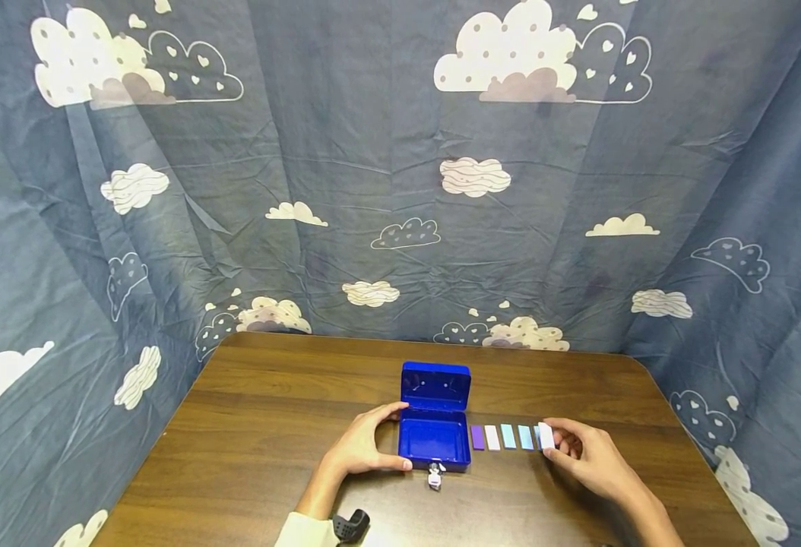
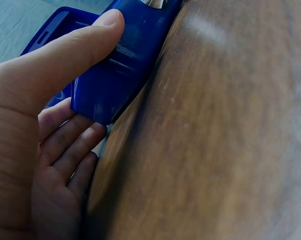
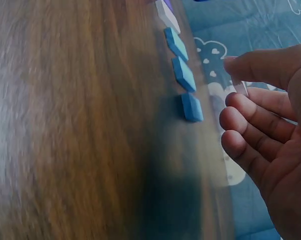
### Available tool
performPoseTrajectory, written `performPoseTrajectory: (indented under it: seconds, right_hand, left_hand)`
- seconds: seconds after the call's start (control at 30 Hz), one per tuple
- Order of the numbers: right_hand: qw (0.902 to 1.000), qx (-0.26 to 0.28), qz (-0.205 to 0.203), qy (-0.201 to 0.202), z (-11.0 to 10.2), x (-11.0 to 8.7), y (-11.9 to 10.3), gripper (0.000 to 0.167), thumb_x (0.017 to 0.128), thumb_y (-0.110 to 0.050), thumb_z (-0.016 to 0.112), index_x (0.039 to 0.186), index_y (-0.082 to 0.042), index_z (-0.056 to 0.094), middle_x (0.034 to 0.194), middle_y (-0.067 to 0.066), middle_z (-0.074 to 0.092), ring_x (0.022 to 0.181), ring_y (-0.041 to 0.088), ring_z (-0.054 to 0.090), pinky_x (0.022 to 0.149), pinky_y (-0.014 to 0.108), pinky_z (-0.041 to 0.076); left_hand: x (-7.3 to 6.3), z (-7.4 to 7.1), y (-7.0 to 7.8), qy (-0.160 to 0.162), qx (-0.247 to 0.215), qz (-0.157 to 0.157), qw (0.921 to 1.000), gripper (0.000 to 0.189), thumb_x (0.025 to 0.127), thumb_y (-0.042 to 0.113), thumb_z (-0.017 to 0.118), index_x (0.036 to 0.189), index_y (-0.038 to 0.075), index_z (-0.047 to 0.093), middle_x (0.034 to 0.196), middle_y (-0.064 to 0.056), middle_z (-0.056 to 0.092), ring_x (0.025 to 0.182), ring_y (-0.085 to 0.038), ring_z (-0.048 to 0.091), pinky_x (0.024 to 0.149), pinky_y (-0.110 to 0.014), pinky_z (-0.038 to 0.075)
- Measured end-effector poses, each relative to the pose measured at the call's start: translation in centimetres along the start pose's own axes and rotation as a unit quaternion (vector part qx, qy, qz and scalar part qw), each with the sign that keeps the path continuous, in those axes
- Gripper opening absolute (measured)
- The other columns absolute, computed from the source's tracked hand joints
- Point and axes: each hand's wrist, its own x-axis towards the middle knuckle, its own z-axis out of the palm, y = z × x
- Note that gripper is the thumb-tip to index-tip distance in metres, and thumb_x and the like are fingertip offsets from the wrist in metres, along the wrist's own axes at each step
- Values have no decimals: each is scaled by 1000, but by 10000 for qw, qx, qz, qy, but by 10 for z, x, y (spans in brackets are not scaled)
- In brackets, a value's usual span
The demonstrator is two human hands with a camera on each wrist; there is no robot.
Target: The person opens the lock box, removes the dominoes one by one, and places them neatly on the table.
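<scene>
A blue box [image 1: 433,441] stands on the table with its lid [image 1: 435,386] raised at the back, and nothing shows inside. My left hand [image 1: 366,444] grips its left side, thumb at the front corner and fingers towards the back. In the left wrist view the thumb [image 2: 98,37] presses the box's blue wall [image 2: 110,85]. My right hand [image 1: 588,456] pinches a small white block [image 1: 546,435] between thumb and fingers, raised off the table. Below it lies a blue block [image 3: 192,107], partly covered in the head view.
A row runs right from the box: a purple block [image 1: 477,437], a white block [image 1: 492,437] and light blue blocks [image 1: 508,436]. A small silver padlock-like piece [image 1: 435,477] is at the box front. Cloud-patterned curtains [image 1: 346,152] surround the wooden table [image 1: 270,403].
</scene>
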Motion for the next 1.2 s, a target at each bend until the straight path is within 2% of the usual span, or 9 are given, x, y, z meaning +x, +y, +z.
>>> performPoseTrajectory:
  seconds: [0.47, 0.63, 0.87, 1.07, 1.2]
  right_hand:
    - [9996, -142, -190, 136, -4, -4, 18, 44, 79, 1, 83, 121, 3, 69, 86, 0, 64, 70, -3, 52, 55, 22, 46]
    - [9995, -240, -124, 153, -5, -7, 25, 44, 80, 0, 83, 122, 2, 69, 86, 0, 63, 70, -4, 51, 55, 18, 43]
    - [9993, -348, -44, 96, -3, -7, 32, 44, 79, -3, 84, 120, 1, 70, 85, -2, 63, 70, -4, 52, 54, 20, 43]
    - [9990, -425, -6, 127, 0, -7, 36, 44, 78, -3, 85, 119, 0, 71, 84, -4, 62, 69, -2, 52, 54, 21, 43]
    - [9990, -403, 156, 74, 2, -6, 36, 43, 79, -5, 85, 119, -1, 71, 84, -5, 60, 67, 0, 51, 54, 18, 41]
  left_hand:
    - [1, 0, 0, 4, -5, 42, 10000, 98, 68, 54, 91, 152, 25, 50, 133, 3, 67, 122, -17, 63, 110, -48, 47]
    - [1, 0, 0, -17, 31, 8, 10000, 98, 68, 54, 91, 152, 27, 49, 132, 5, 67, 122, -16, 63, 110, -47, 47]
    - [2, 0, -1, 33, -12, 139, 9999, 98, 68, 50, 92, 152, 22, 50, 132, 2, 67, 121, -17, 64, 108, -45, 49]
    - [2, 1, -2, -9, 10, 49, 10000, 98, 68, 52, 92, 152, 25, 50, 132, 4, 67, 121, -16, 63, 109, -44, 48]
    - [2, 1, -1, 3, -5, 54, 10000, 97, 68, 52, 92, 151, 24, 50, 132, 3, 67, 121, -17, 63, 108, -44, 49]
